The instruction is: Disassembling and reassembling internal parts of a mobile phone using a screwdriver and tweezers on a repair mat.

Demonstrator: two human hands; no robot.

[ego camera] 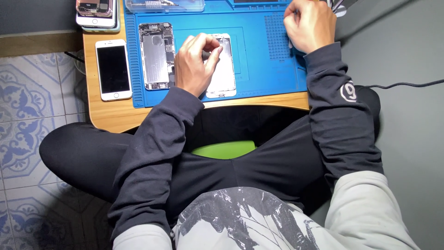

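My left hand (194, 65) rests on a detached phone screen panel (224, 74) lying face down on the blue repair mat (259, 69), with thumb and forefinger pinched at its upper part. Whether something small is between the fingers cannot be told. Left of it lies an opened phone body (156, 55) with its inner parts showing. My right hand (311, 25) sits at the mat's far right corner, fingers curled around what looks like a thin tool, mostly hidden.
A whole white phone (113, 69) lies on the wooden table (111, 115) left of the mat. Stacked phones (96, 11) and a clear plastic box (164, 5) sit at the far edge. A black cable (402, 85) runs right. Tiled floor on the left.
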